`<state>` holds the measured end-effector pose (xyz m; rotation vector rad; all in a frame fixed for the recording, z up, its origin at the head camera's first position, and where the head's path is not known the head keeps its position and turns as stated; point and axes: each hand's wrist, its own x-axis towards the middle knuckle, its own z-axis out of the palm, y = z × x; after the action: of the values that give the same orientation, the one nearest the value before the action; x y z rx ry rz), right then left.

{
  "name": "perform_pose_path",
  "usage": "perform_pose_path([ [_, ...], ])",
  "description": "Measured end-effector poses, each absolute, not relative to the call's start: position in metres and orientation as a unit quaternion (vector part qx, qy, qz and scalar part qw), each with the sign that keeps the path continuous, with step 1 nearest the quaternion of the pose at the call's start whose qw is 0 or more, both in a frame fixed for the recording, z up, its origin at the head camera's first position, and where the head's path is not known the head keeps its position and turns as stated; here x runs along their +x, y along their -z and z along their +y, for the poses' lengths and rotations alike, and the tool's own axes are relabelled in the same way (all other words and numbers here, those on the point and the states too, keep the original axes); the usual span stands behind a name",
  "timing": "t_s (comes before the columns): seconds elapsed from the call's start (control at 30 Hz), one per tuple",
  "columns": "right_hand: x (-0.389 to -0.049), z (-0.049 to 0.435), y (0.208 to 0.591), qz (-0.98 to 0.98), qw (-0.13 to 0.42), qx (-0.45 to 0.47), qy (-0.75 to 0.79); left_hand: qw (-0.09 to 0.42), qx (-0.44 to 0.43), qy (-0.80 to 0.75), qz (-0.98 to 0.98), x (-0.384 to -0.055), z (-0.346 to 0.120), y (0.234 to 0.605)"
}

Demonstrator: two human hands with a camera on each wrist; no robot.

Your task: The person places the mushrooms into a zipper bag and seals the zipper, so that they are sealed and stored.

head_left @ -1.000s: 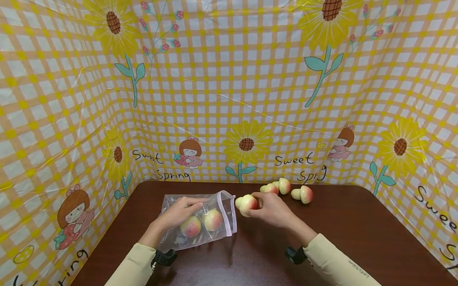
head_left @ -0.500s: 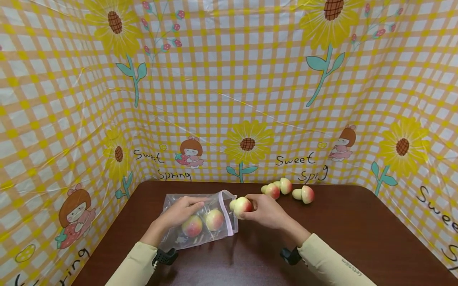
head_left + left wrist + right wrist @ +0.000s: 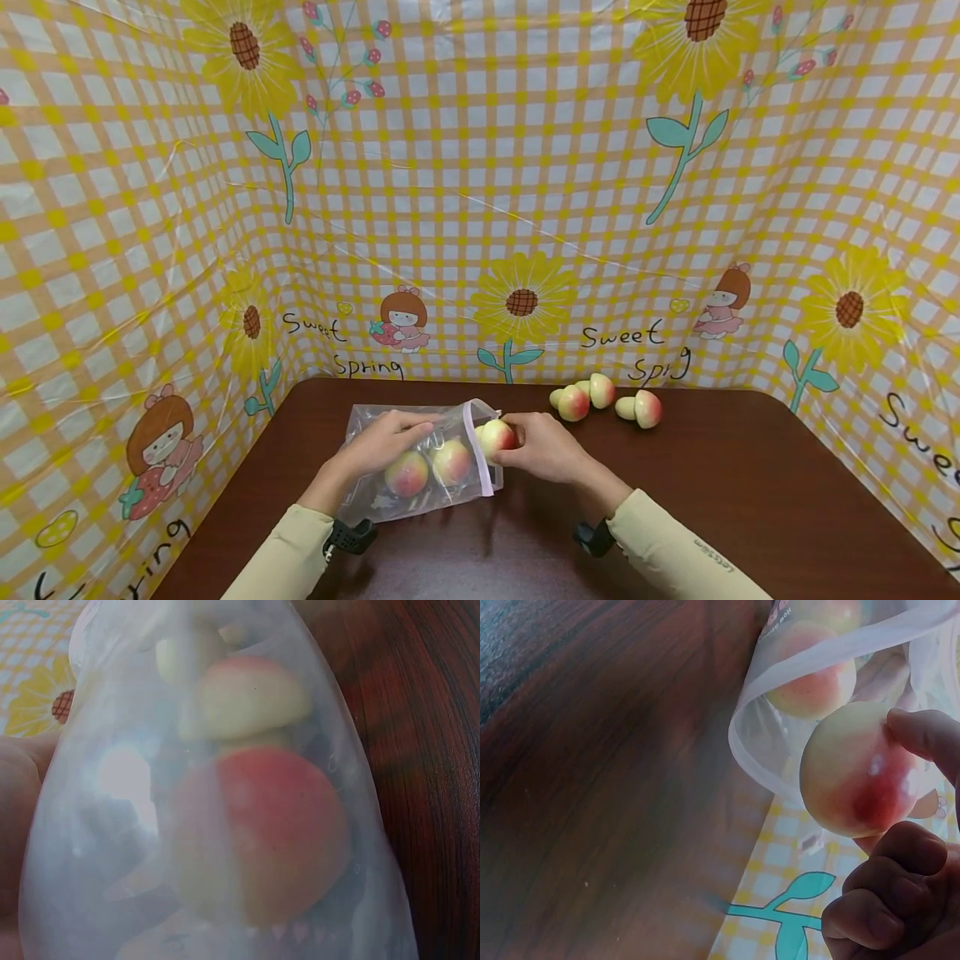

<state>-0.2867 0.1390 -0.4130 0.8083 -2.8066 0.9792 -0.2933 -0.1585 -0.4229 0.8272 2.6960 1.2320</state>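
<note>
A clear plastic bag with a pink-and-white rim lies on the dark wooden table, its mouth facing right. Two pink-and-cream toy peaches lie inside it; through the film in the left wrist view they are a large one and a paler one. My left hand grips the bag's upper layer near the mouth. My right hand pinches a third peach right at the rim. In the right wrist view this peach sits between my fingertips, just outside the bag rim.
Three more toy peaches lie near the table's back edge: two together and one to their right. A sunflower-print checked cloth walls in the table at the back and both sides.
My right hand has carried the peach leftwards from beside the bag to its mouth. The left hand and the bag have stayed in place.
</note>
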Motion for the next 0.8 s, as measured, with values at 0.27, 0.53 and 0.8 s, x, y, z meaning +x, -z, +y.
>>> perform_pose_path([
  [0.27, -0.288, 0.131, 0.418, -0.916, 0.021, 0.250, -0.314, 0.027, 0.265, -0.397, 0.878, -0.293, -0.156, 0.422],
  [0.53, -0.287, 0.123, 0.424, -0.914, 0.027, 0.258, -0.312, 0.025, 0.264, -0.405, 0.875, -0.292, -0.153, 0.423],
  [0.8, -0.289, 0.114, 0.427, -0.910, 0.034, 0.277, -0.306, 0.025, 0.267, -0.411, 0.871, -0.292, -0.151, 0.423],
])
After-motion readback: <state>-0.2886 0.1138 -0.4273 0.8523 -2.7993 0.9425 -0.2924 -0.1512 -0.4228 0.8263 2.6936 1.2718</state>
